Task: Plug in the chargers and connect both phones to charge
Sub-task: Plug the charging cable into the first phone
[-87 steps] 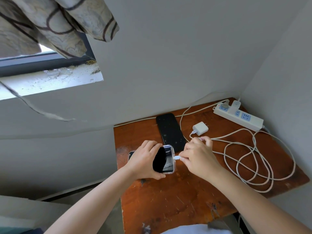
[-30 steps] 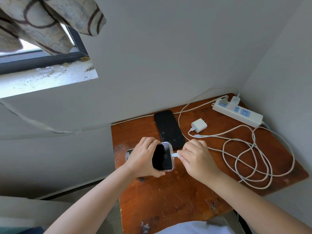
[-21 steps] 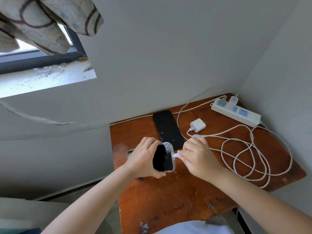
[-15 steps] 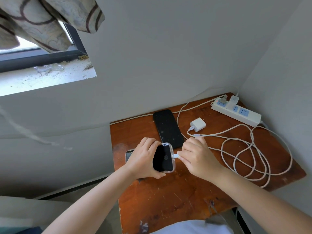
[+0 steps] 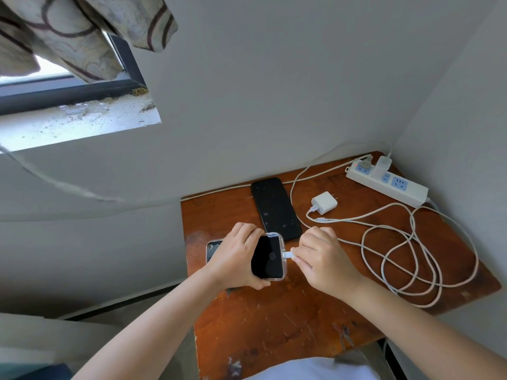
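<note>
1. Currently, the left hand (image 5: 236, 256) grips the cased phone (image 5: 268, 256) at the table's (image 5: 274, 325) 9 o'clock side, screen up.
2. The right hand (image 5: 321, 256) pinches the white plug (image 5: 287, 254) at the phone's 3 o'clock end; full seating cannot be confirmed.
3. Recommended: keep the plug level with the port and push straight.
4. The second phone (image 5: 275, 208) lies at 12 o'clock, unconnected.
5. One charger (image 5: 324, 202) lies loose beside the power strip (image 5: 386, 182), unplugged.

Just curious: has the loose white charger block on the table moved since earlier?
No. The charger block lies beside the black phone, short of the power strip, as before.
</note>
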A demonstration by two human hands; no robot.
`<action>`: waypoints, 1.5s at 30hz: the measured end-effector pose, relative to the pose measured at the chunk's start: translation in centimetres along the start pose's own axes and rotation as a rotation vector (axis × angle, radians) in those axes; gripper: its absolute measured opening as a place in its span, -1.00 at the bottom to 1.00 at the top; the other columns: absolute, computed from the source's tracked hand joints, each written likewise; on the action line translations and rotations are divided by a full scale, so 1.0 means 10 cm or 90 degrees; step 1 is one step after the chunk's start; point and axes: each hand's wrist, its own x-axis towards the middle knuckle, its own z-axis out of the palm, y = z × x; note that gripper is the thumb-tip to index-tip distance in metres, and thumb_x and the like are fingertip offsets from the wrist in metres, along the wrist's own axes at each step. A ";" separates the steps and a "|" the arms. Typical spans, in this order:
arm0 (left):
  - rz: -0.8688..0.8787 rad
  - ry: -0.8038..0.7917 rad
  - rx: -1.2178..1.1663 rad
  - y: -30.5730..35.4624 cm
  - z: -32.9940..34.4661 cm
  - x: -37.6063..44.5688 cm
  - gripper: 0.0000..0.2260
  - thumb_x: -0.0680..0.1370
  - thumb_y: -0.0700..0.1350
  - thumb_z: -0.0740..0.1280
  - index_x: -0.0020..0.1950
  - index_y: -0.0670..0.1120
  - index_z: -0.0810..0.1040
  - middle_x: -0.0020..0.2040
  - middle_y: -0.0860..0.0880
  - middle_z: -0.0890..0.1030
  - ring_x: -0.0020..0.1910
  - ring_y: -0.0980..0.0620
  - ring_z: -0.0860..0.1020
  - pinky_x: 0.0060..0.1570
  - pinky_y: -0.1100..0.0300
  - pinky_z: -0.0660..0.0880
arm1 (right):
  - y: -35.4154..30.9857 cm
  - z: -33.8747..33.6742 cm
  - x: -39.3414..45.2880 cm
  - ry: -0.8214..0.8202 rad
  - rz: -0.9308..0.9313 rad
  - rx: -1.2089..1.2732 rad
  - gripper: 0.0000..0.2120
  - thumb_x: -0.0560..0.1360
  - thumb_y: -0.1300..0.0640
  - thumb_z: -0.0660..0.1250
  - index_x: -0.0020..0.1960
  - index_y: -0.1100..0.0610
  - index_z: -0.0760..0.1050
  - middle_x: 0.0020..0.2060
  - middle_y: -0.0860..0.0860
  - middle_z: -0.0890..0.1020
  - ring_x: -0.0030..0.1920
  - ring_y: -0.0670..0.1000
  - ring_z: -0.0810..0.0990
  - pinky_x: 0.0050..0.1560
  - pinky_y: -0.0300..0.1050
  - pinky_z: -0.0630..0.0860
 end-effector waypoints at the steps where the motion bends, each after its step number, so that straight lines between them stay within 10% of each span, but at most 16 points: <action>1: 0.006 -0.002 0.006 0.00 0.00 0.00 -0.26 0.27 0.17 0.45 0.33 -0.10 0.29 0.29 -0.07 0.38 0.26 0.00 0.25 0.20 0.27 0.26 | -0.01 0.02 -0.01 0.003 0.006 0.000 -0.81 0.09 0.29 0.61 -0.36 0.19 0.64 -0.45 0.07 0.66 -0.38 0.03 0.63 -0.27 -0.16 0.57; 9: 0.051 -0.015 0.052 -0.07 0.01 0.06 -0.25 0.27 0.18 0.44 0.34 -0.11 0.29 0.29 -0.08 0.39 0.26 -0.02 0.27 0.21 0.21 0.29 | -0.01 0.18 -0.13 0.037 0.065 0.019 -0.81 0.11 0.30 0.60 -0.33 0.20 0.64 -0.45 0.08 0.65 -0.37 0.04 0.62 -0.33 -0.20 0.57; 23: 0.207 -0.463 0.337 -0.28 -0.18 0.54 -0.34 0.40 -0.13 0.39 0.39 -0.24 0.15 0.40 -0.23 0.23 0.36 -0.18 0.17 0.33 0.02 0.17 | 0.06 0.58 -0.48 -0.139 0.240 0.021 -0.73 0.20 0.20 0.58 -0.12 0.12 0.66 -0.17 0.06 0.72 -0.09 0.09 0.68 -0.10 0.07 0.60; 29: 0.179 -0.523 0.236 -0.27 -0.21 0.61 -0.58 0.54 -0.20 0.18 0.37 -0.25 0.23 0.42 -0.23 0.23 0.41 -0.15 0.14 0.37 0.06 0.04 | 0.22 0.78 -0.47 -0.363 0.317 -0.031 -0.49 0.56 -0.17 -0.02 0.46 -0.06 0.03 0.52 0.01 0.01 0.50 0.06 -0.08 0.47 0.15 -0.11; 34: 0.196 -0.490 0.266 -0.32 -0.24 0.56 -0.63 0.55 -0.22 0.13 0.36 -0.24 0.26 0.40 -0.23 0.27 0.40 -0.17 0.18 0.38 -0.01 0.06 | 0.17 0.74 -0.42 -0.363 0.309 -0.058 -0.13 0.38 -0.32 -0.57 0.40 -0.04 0.23 0.45 0.07 0.26 0.45 0.15 0.20 0.39 0.24 0.14; 37: 0.254 -0.453 0.371 -0.38 -0.22 0.47 -0.50 0.49 -0.29 0.25 0.40 -0.17 0.18 0.43 -0.17 0.24 0.43 -0.15 0.12 0.42 0.00 0.02 | 0.14 0.65 -0.37 -0.358 0.335 -0.059 -0.18 0.50 -0.22 -0.47 0.20 0.02 0.51 0.21 0.10 0.58 0.22 0.16 0.54 0.13 0.23 0.46; 41: 0.250 -0.394 0.404 -0.42 -0.13 0.33 -0.40 0.49 -0.29 0.27 0.44 -0.08 0.06 0.48 -0.09 0.15 0.46 -0.09 0.05 0.41 0.06 -0.05 | 0.19 0.77 -0.45 -0.359 0.308 -0.049 -0.03 0.28 -0.34 -0.66 0.43 -0.04 0.15 0.48 0.04 0.19 0.48 0.12 0.10 0.43 0.21 0.03; 45: 0.211 -0.374 0.350 -0.40 -0.09 0.21 -0.32 0.49 -0.29 0.26 0.46 -0.06 -0.07 0.51 -0.09 0.04 0.47 -0.11 -0.03 0.41 0.03 -0.05 | 0.20 0.80 -0.46 -0.367 0.307 -0.044 -0.46 0.54 -0.23 -0.17 0.46 -0.06 0.01 0.51 0.01 0.03 0.50 0.07 -0.06 0.47 0.16 -0.11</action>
